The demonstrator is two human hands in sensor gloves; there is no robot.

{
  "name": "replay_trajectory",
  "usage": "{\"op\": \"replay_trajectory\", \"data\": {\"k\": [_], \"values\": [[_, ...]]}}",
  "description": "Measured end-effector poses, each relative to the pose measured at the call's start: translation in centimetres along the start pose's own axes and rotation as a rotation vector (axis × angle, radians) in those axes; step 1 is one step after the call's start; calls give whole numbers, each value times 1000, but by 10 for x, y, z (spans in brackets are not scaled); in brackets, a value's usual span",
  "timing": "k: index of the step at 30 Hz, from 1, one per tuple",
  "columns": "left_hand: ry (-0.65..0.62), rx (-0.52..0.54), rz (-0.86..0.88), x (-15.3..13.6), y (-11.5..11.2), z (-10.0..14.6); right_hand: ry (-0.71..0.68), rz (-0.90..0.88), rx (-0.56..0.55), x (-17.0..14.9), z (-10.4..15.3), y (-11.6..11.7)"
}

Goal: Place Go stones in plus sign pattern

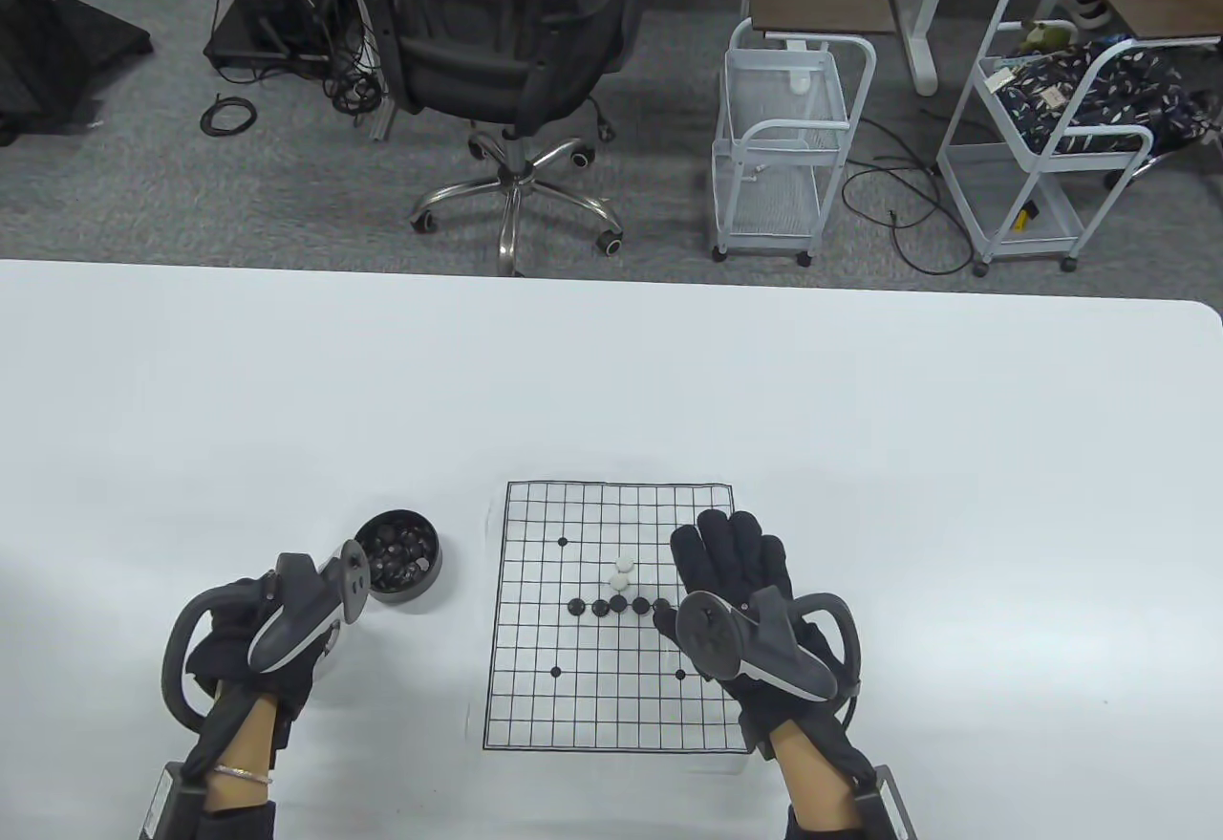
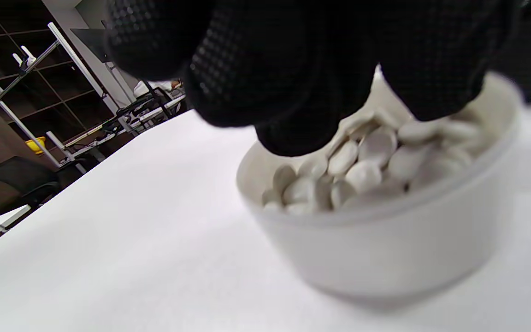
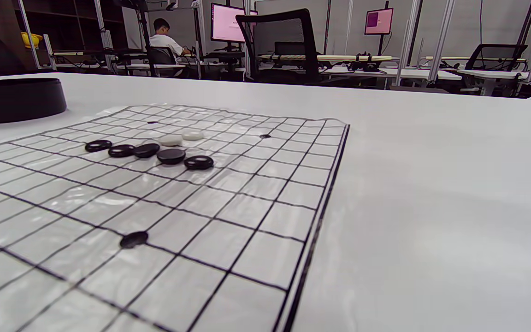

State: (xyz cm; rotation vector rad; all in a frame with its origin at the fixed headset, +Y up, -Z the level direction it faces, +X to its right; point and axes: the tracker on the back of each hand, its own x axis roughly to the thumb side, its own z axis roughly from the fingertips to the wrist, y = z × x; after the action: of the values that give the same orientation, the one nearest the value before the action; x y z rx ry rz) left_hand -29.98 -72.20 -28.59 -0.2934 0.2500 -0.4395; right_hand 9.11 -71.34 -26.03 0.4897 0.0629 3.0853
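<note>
A paper Go board (image 1: pixel 611 687) lies near the table's front edge. A row of several black stones (image 1: pixel 618 605) runs across its middle, and two white stones (image 1: pixel 622 572) stand just above the row's centre. My right hand (image 1: pixel 731 553) lies flat with straight fingers on the board's right side, beside the row's right end. My left hand (image 1: pixel 239 654) hangs over a white bowl (image 2: pixel 385 244) of white stones (image 2: pixel 362 166), fingers (image 2: pixel 293 129) dipped into the pile. Whether they pinch a stone is hidden. The right wrist view shows the black row (image 3: pixel 145 150) and the white stones (image 3: pixel 180 137).
A black bowl (image 1: pixel 399 555) of black stones stands left of the board, just past my left hand. Bare white table (image 1: pixel 860 400) stretches behind and to the right. Beyond the far edge are an office chair (image 1: pixel 516 47) and wire carts (image 1: pixel 783 152).
</note>
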Motion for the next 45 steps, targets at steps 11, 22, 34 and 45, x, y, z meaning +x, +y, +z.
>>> {"op": "replay_trajectory", "data": {"k": [11,22,34,45], "values": [[10,-49,-38,11,-18,-11,0,8,12,1,0,1],[-5,-42,50,4,-19,-12,-3,5,17,2,0,1],[-14,-56,147,-6,-17,-11,-2,7,22,1,-1,2],[-4,41,258,-23,1,1,1,5,22,1,-1,2]]}}
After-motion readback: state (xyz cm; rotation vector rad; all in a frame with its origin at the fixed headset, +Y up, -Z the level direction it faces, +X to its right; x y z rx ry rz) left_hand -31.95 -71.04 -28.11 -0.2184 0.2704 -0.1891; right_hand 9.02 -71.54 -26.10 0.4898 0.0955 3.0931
